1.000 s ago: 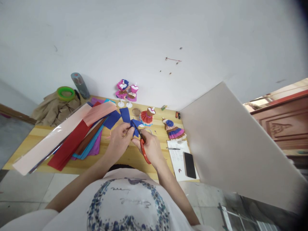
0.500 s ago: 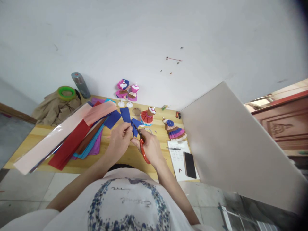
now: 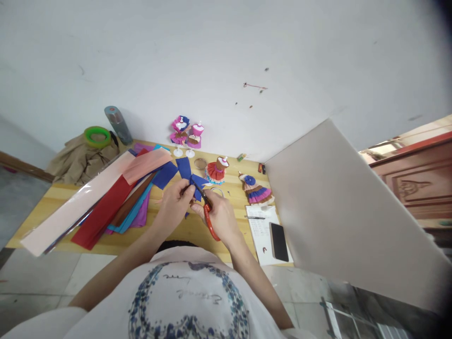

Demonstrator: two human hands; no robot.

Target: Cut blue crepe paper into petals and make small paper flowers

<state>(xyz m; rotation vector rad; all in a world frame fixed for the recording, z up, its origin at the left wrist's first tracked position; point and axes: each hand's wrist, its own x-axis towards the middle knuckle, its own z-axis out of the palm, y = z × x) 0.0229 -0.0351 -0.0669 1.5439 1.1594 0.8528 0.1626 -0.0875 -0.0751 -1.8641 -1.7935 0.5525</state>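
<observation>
My left hand (image 3: 174,201) is closed, its thumb and fingers pinching a small piece of dark blue crepe paper (image 3: 198,194). How much of that piece lies under the fingers is hidden. In my right hand (image 3: 221,213) is a pair of scissors (image 3: 208,219) with red handles, the dark blades pointing up and left against the blue paper. More blue paper (image 3: 183,168) lies on the table just beyond the hands. Below them sits a tiny blue scrap (image 3: 186,215). A mini dress form in a red ruffled skirt (image 3: 216,173) stands beyond my right hand.
Crepe paper strips, among them a red one (image 3: 100,214), fan out on the left. Two dressed mini forms (image 3: 193,136) stand by the wall. A flask (image 3: 119,126) and green tape roll (image 3: 97,136) are back left; a phone (image 3: 278,241) and ruffled dress (image 3: 257,190) lie right.
The scissor blades have shifted slightly up and left across the blue paper. A small blue scrap now shows on the table below my hands. Both hands stay nearly in place.
</observation>
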